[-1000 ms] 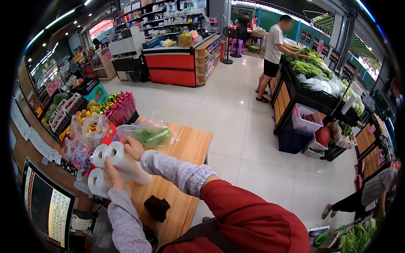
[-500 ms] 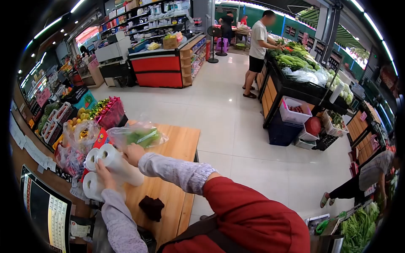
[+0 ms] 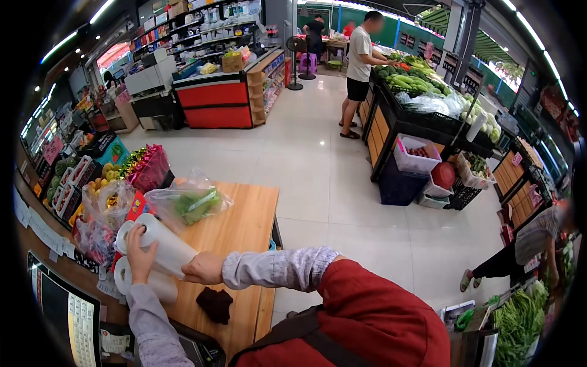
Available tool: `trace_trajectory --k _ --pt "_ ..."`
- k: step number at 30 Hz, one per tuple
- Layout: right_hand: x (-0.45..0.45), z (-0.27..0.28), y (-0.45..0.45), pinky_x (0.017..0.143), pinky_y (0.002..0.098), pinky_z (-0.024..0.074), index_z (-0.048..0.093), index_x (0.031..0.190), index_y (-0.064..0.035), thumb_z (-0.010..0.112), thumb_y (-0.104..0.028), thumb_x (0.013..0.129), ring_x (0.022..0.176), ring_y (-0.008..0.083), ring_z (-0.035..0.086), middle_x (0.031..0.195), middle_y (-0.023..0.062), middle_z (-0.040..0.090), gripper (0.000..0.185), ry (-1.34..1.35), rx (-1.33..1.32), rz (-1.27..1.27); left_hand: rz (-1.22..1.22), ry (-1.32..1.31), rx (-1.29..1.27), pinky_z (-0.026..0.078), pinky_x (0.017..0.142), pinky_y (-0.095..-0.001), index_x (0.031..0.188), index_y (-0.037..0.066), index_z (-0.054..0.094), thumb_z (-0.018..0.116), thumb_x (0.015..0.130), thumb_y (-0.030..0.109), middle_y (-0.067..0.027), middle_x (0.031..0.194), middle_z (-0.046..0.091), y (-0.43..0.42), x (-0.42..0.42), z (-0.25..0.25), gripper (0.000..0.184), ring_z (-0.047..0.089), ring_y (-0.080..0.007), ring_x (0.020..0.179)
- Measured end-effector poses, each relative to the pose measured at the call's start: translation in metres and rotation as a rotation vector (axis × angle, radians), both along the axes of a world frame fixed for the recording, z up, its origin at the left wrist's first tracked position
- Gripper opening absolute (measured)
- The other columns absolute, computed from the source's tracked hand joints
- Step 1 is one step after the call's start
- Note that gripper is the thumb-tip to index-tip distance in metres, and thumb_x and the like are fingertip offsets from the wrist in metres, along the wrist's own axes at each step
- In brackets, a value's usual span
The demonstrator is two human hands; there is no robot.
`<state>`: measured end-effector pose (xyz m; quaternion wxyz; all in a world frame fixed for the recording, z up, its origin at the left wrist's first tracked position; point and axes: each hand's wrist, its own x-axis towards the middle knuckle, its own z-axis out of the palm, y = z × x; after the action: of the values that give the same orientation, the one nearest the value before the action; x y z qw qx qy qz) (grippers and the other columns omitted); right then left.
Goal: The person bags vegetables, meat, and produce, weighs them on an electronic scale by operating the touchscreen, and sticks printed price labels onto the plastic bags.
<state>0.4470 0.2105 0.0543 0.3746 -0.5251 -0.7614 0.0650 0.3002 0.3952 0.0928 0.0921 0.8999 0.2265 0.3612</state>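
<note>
"What's at the far left?"
"A black-framed screen with a pale keypad (image 3: 67,312), then a smooth white plastic roll (image 3: 160,285) beside the pale wooden table (image 3: 247,214)."
"And the left hand?"
"The left hand (image 3: 142,249) clasps the left end of a longer white plastic roll (image 3: 170,243), which slants down to the right, above the other."
"Next?"
"A clear plastic bag of green leaves (image 3: 194,205) at the table's far end, then the right hand (image 3: 205,268), fingers curled at the longer roll's right end; I can't tell whether it grips."
"Below that?"
"A crumpled dark-brown cloth (image 3: 214,304) on the table, apart from both hands."
</note>
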Motion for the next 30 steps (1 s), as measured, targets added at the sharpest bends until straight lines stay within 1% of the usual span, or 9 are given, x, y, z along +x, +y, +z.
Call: trace_trajectory --k 1,5,7,8,12,14,19,23,30 --pt "0.000 0.003 -0.004 0.060 0.0433 0.0446 0.053 0.075 -0.0052 0.057 -0.029 0.084 0.067 0.0350 0.057 0.066 0.0133 0.057 0.026 0.009 -0.148 -0.018 0.029 0.023 0.033 0.035 0.098 -0.0413 0.103 0.003 0.055 0.072 0.067 0.013 -0.0149 0.120 0.052 0.002 -0.001 0.003 0.041 0.046 -0.0330 0.113" --pt "0.002 0.000 -0.004 0.057 0.0441 0.0437 0.052 0.076 -0.0043 0.058 -0.027 0.084 0.065 0.0350 0.058 0.065 0.0152 0.057 0.025 0.150 -0.131 0.036 0.193 0.093 0.063 0.040 0.085 -0.0421 0.091 0.003 0.056 0.076 0.065 0.020 -0.0121 0.103 0.055 -0.002 0.017 0.008 0.037 0.050 -0.0314 0.098" --pt "0.001 0.000 -0.007 0.066 0.0430 0.0461 0.056 0.082 -0.0046 0.064 -0.023 0.080 0.079 0.0359 0.060 0.075 0.0166 0.061 0.020 0.172 -0.345 0.055 0.309 0.093 0.159 0.040 0.083 -0.0430 0.091 0.003 0.058 0.076 0.065 0.026 -0.0112 0.100 0.055 -0.005 0.037 0.001 0.039 0.050 -0.0310 0.096" --pt "0.002 -0.007 -0.007 0.066 0.0430 0.0461 0.056 0.082 -0.0046 0.064 -0.023 0.080 0.079 0.0359 0.060 0.075 0.0166 0.061 0.020 0.174 -0.345 0.054 0.425 0.090 0.254 0.040 0.081 -0.0438 0.090 0.004 0.059 0.076 0.065 0.032 -0.0103 0.097 0.054 -0.007 0.045 -0.001 0.041 0.050 -0.0305 0.093" --pt "0.022 -0.015 -0.020 0.069 0.0439 0.0468 0.054 0.103 -0.0033 0.064 -0.017 0.078 0.082 0.0399 0.059 0.082 0.0213 0.061 0.031 0.153 -0.368 -0.084 0.636 0.235 0.238 0.039 0.082 -0.0452 0.089 0.004 0.063 0.072 0.067 0.044 -0.0101 0.100 0.054 -0.024 0.065 0.016 0.046 0.049 -0.0303 0.096" --pt "0.035 -0.004 -0.030 0.070 0.0451 0.0454 0.055 0.103 -0.0041 0.059 -0.018 0.082 0.080 0.0383 0.059 0.080 0.0199 0.062 0.025 0.069 -0.449 -0.145 0.666 0.280 0.194 0.038 0.085 -0.0454 0.091 0.004 0.066 0.069 0.067 0.050 -0.0120 0.106 0.053 -0.027 0.067 0.022 0.051 0.047 -0.0307 0.103" --pt "0.052 0.020 -0.051 0.060 0.0447 0.0461 0.061 0.076 -0.0031 0.057 -0.025 0.083 0.067 0.0382 0.058 0.068 0.0188 0.059 0.023 -0.195 -0.283 -0.004 0.649 0.281 0.156 0.035 0.093 -0.0463 0.094 -0.001 0.067 0.068 0.068 0.051 -0.0165 0.121 0.049 -0.015 0.066 0.016 0.058 0.041 -0.0331 0.116" --pt "0.040 0.037 -0.074 0.058 0.0452 0.0453 0.061 0.074 -0.0045 0.057 -0.031 0.084 0.064 0.0375 0.057 0.063 0.0161 0.058 0.029 -0.313 -0.301 0.152 0.613 0.350 0.062 0.031 0.099 -0.0480 0.098 -0.006 0.064 0.067 0.070 0.051 -0.0214 0.132 0.043 -0.006 0.060 0.012 0.063 0.037 -0.0362 0.122" --pt "0.037 0.046 -0.087 0.056 0.0442 0.0452 0.059 0.069 -0.0057 0.055 -0.031 0.085 0.061 0.0359 0.057 0.059 0.0155 0.057 0.030 -0.259 -0.198 0.291 0.518 0.286 0.043 0.030 0.102 -0.0450 0.105 -0.006 0.061 0.065 0.073 0.048 -0.0257 0.134 0.039 -0.005 0.048 -0.001 0.063 0.035 -0.0390 0.124"
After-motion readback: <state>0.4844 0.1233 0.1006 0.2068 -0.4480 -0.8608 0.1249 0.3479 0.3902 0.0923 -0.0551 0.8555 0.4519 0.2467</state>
